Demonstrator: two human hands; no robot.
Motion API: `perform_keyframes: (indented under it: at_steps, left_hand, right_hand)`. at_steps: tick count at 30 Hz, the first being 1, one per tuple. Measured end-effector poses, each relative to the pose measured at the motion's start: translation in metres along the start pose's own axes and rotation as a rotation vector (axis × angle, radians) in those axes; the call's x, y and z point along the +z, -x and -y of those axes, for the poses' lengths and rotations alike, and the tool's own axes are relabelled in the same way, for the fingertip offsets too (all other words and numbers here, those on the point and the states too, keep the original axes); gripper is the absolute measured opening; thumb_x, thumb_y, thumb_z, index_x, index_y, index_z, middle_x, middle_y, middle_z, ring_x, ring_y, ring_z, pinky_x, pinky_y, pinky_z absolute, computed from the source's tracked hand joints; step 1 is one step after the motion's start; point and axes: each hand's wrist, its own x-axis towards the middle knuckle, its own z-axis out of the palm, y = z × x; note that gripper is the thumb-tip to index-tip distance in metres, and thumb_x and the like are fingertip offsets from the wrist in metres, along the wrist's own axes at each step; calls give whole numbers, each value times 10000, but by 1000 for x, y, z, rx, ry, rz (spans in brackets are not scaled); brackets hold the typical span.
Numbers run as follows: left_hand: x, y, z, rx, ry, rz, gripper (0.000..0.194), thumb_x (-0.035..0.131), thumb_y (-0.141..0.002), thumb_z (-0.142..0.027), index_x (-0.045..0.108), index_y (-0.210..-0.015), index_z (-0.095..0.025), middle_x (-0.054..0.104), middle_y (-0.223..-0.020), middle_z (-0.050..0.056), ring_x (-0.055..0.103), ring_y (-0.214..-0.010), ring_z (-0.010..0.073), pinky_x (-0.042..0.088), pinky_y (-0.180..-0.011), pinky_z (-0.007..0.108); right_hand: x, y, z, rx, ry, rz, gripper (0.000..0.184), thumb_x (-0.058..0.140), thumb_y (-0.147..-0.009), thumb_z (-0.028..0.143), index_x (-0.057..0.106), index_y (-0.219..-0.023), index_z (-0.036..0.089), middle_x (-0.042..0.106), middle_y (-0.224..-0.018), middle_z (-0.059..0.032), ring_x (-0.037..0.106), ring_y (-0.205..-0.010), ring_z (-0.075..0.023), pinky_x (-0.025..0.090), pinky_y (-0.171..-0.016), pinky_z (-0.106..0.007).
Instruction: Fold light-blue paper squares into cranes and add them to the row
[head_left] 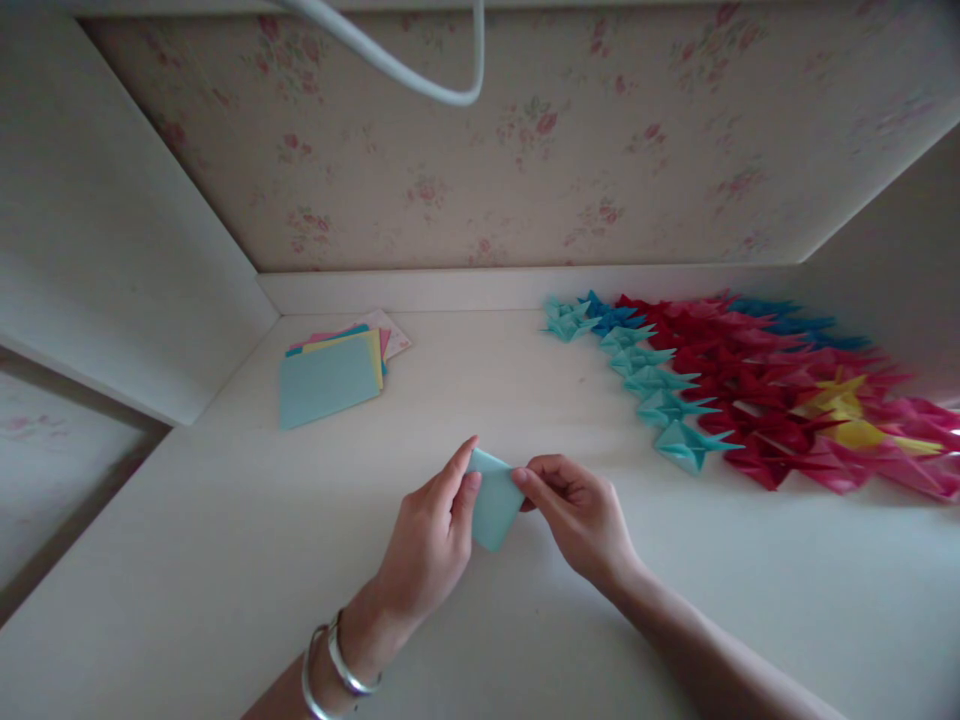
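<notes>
A small folded piece of light teal origami paper (496,508) is held between both hands, just above the white table. My left hand (431,535) grips its left edge, with the thumb in front and fingers behind. At the upper right corner, my right hand (577,510) pinches the paper between thumb and index finger, the other fingers curled. The paper's lower point faces toward me. Beyond the right hand, a row of folded teal paper cranes (688,443) lines the near left side of a larger group.
Red paper cranes (750,420), with pink, blue and yellow ones, crowd the table's right side. A stack of coloured paper sheets (330,380) lies at back left. A white cable (397,70) hangs before the flowered wall (525,180). A white panel (112,200) bounds the left.
</notes>
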Motion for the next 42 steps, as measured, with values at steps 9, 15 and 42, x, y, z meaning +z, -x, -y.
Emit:
perform_keyframes:
  at_steps: [9,15,42]
  left_hand:
    - [-6,-5,-1,-39,2,-11,339,481,-992,-265,600,-1298,-183,715,-1224,110,693,-1091,221,553,-930,317]
    - [-14,-9,0,-131,149,-25,224,572,-952,-301,731,-1081,-210,785,-997,45,739,-836,180,584,-734,245]
    - [-11,-7,2,-109,100,-137,144,591,-931,-261,717,-936,-193,775,-842,32,717,-698,163,551,-649,229]
  right_hand:
    - [-1,0,1,18,91,57,286,674,-832,454,679,-724,189,654,-615,-13,654,-603,-160,538,-567,-251]
    - [-1,0,1,12,83,71,255,675,-827,431,683,-735,194,643,-631,-5,650,-618,-160,553,-596,-257]
    - [-3,-1,1,45,-124,128,257,764,-766,410,668,-843,184,705,-684,-13,664,-633,-160,570,-627,-290]
